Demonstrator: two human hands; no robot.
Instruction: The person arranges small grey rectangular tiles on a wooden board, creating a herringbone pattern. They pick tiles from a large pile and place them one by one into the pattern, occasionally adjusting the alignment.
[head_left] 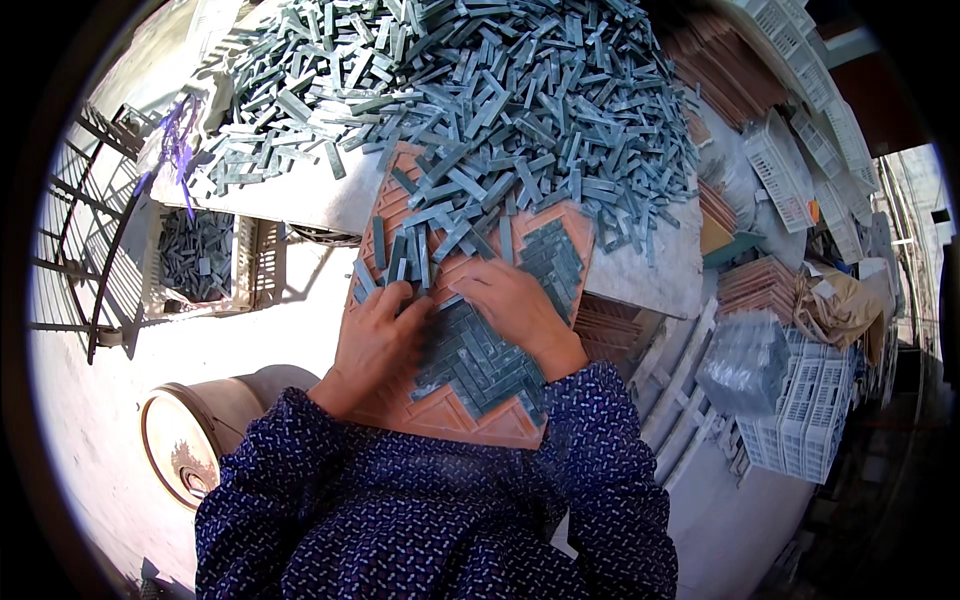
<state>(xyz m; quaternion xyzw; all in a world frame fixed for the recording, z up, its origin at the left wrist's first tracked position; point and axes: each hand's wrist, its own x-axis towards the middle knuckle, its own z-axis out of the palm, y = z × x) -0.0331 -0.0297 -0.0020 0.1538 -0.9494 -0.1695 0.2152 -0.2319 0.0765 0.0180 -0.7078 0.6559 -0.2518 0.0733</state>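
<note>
Two hands at work over a grooved tray of dark strips

Take the orange tray (482,426) as the middle of the clock, with 12 pointing away from the person. It lies tilted a little to one side, directly in front of the person's body, its far part reaching onto the counter (672,275). Blue-grey laid strips (475,355) fill grooves in a zigzag from the middle toward 5 o'clock, and a second patch (553,262) sits at 2 o'clock. Orange grooves show bare along 6 and 7 o'clock. Loose strips (400,250) lie across the tray at 11 o'clock.

The left hand (372,345) is at 9 o'clock, its fingers bent and slightly blurred beside the loose strips; whether they grip one, I cannot tell. The right hand (520,308) is at 3 o'clock, fingers curled inward just above the laid strips; I cannot tell whether they pinch anything either. Both wrists come out of dark patterned sleeves (290,460).

At 12 o'clock a big pile of strips (480,100) covers much of the counter. Farther out, a crate (243,265) holding more strips sits between 9 and 10, a bucket (215,410) at 8, and white crates (800,410) near 4, beside a clear plastic bundle (745,365)
</note>
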